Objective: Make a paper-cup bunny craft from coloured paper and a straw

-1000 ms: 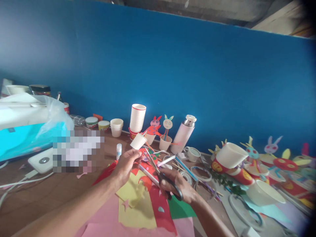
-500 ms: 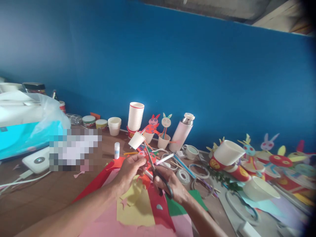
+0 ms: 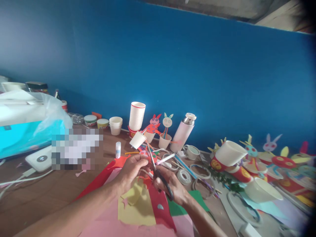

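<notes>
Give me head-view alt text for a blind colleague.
The right hand holds black-handled scissors near the left hand, above coloured paper sheets. Behind are stacked paper cups, paper rabbits and a pink thermos before a blue wall.

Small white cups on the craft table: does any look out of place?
Yes: one small white cup is tipped over, mouth toward the upper right, in front of the tall cup stack, which stands upright. It looks odd because the white cups left of the stack stand upright too.

Pixelated patch (image 3: 77,148) obscured item beneath. Plastic bag (image 3: 54,107) ran past left edge. Left hand (image 3: 133,166): hold was unreadable.
</notes>
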Action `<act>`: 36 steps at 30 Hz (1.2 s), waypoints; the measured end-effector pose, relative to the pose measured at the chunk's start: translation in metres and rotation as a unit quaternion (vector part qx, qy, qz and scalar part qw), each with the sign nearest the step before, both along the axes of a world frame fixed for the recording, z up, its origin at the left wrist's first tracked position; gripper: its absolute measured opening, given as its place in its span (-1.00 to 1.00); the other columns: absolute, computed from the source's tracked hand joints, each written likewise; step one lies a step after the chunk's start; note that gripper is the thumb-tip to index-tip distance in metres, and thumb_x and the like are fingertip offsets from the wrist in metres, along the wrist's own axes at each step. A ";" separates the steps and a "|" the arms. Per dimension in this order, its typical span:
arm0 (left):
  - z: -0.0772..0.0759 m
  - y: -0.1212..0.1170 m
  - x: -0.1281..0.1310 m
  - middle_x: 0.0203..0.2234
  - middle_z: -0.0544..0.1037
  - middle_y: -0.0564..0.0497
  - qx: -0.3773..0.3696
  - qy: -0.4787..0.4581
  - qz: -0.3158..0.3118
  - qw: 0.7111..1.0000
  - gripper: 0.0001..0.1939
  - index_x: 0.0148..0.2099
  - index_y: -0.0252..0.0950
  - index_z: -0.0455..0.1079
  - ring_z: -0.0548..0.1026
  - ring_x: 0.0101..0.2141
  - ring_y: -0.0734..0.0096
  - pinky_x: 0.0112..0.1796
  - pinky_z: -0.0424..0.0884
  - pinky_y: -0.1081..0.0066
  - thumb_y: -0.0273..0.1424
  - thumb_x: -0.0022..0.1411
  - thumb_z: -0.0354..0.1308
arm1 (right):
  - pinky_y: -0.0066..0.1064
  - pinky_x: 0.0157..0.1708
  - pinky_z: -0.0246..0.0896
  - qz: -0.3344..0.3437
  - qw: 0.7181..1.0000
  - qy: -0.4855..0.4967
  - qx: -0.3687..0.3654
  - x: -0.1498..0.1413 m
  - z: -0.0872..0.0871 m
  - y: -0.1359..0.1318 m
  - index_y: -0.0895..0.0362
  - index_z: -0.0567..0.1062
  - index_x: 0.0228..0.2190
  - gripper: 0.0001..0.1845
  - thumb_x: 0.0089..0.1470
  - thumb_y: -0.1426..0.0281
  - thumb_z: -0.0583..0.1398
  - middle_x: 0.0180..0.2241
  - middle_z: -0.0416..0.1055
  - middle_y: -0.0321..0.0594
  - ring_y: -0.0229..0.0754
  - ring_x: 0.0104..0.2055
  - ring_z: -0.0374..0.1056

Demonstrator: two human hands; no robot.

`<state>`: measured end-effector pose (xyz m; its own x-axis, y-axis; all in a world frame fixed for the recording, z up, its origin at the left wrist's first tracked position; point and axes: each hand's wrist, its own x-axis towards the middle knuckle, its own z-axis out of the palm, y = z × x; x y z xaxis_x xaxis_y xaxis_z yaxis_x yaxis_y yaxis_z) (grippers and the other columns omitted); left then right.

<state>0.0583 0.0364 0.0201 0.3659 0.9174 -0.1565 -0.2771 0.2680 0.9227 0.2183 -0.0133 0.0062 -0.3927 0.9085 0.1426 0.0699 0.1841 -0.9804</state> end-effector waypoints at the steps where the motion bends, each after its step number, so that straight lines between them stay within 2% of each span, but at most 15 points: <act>1: 0.001 0.000 0.000 -0.61 0.47 0.04 -0.001 0.000 0.001 1.000 -0.89 -0.45 -0.36 0.31 0.42 -0.59 0.48 -0.62 0.30 0.54 -0.42 -0.11 0.12 | -0.49 -0.51 -0.01 -0.002 1.000 -0.001 0.000 0.001 -0.002 0.000 0.18 0.33 -0.18 -0.54 0.00 0.09 0.15 -0.51 0.18 -0.32 -0.33 -0.50 0.04; 11: 0.000 0.001 -0.001 -0.64 0.46 0.05 -0.007 0.003 -0.004 1.000 -0.89 -0.48 -0.35 0.29 0.41 -0.59 0.48 -0.62 0.30 0.55 -0.43 -0.13 0.14 | -0.49 -0.48 -0.01 0.001 1.000 -0.004 0.002 0.000 -0.001 0.000 0.16 0.32 -0.13 -0.54 0.00 0.13 0.16 -0.47 0.18 -0.32 -0.32 -0.47 0.03; 28: 0.000 0.003 -0.003 -0.64 0.47 0.03 0.004 0.005 -0.023 1.000 -0.91 -0.45 -0.37 0.35 0.41 -0.59 0.50 -0.60 0.31 0.54 -0.45 -0.10 0.12 | -0.52 -0.58 0.02 -0.015 1.000 -0.019 0.005 0.001 -0.006 -0.001 0.18 0.34 -0.15 -0.53 0.00 0.11 0.15 -0.56 0.17 -0.36 -0.37 -0.58 0.06; 36: -0.007 0.009 -0.007 -0.59 0.49 0.01 0.023 0.003 -0.051 0.998 -0.90 -0.44 -0.37 0.35 0.42 -0.58 0.49 -0.56 0.30 0.53 -0.43 -0.06 0.14 | -0.54 -0.62 0.02 -0.019 1.000 -0.019 -0.009 0.000 -0.002 -0.002 0.19 0.34 -0.19 -0.51 -0.03 0.08 0.16 -0.58 0.15 -0.39 -0.40 -0.62 0.03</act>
<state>0.0511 0.0454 0.0127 0.4566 0.8819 -0.1169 -0.2453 0.2511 0.9364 0.2184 -0.0150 0.0041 -0.3630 0.9250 0.1126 0.1129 0.1637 -0.9800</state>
